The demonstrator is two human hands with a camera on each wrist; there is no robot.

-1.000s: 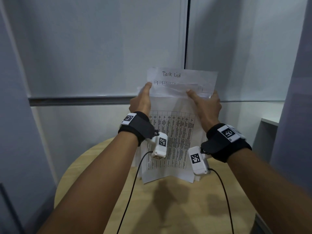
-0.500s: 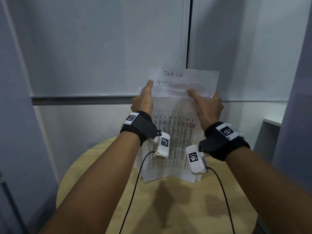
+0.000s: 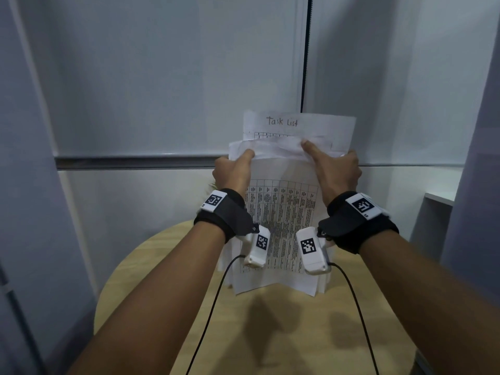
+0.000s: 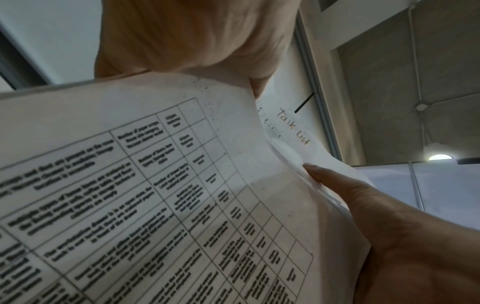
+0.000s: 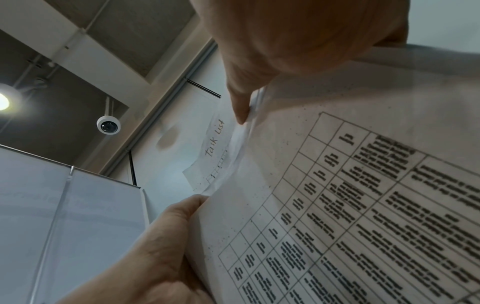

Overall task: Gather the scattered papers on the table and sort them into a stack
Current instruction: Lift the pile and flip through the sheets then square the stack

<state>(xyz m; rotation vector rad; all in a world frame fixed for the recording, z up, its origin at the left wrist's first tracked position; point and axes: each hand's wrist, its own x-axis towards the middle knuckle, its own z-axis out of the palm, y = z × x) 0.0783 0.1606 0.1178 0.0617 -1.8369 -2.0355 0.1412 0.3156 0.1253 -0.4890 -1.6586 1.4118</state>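
Now | we are pinching papers [image 3: 281, 212] in left grip [image 3: 232, 175] and right grip [image 3: 338, 171] | sheets running lengthwise below both, toward bench [image 3: 297, 347].

Two hands, the left hand [image 3: 234, 174] and right hand [image 3: 336, 171], share one bundle of papers [image 3: 273, 282]. Two sheets can be told apart: one printed grid sheet [image 3: 281, 212] and one handwritten Task List sheet [image 3: 297, 123]. Further edges defy counting. Also counted: one round counter [image 3: 270, 342], two wristbands [image 3: 230, 215], two white camera units [image 3: 257, 249], two cables [image 3: 209, 312] and one ceiling dome camera [image 5: 108, 124].
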